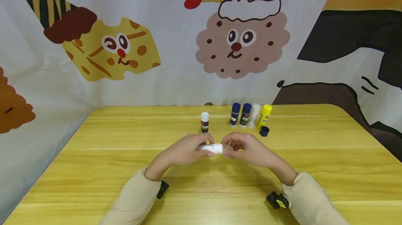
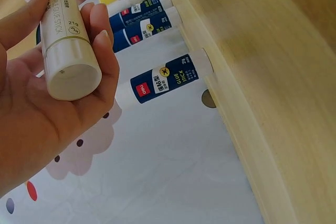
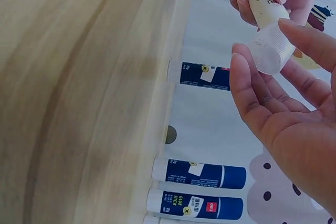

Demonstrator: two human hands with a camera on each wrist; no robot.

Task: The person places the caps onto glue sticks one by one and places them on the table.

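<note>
Level above the table, a white glue stick point(image 1: 207, 148) lies between my two hands. My left hand point(image 1: 187, 150) grips its body, the fingers curled round it; the left wrist view shows the base end and small print. At the other end, my right hand point(image 1: 248, 149) pinches the clear cap point(image 3: 272, 50) between thumb and fingers. Whether the cap is fully seated cannot be made out. Just beyond my left hand, a navy-labelled glue stick point(image 1: 205, 123) stands upright with its white top showing and no navy cap on it.
Farther back on the right stand two navy glue sticks point(image 1: 234, 115), a white glue stick point(image 1: 253, 116) and a yellow glue stick point(image 1: 265, 116) in a row. A loose navy cap point(image 1: 264, 131) lies in front of the yellow one. A printed cloth point(image 1: 176, 89) hangs behind the wooden table point(image 1: 94, 183).
</note>
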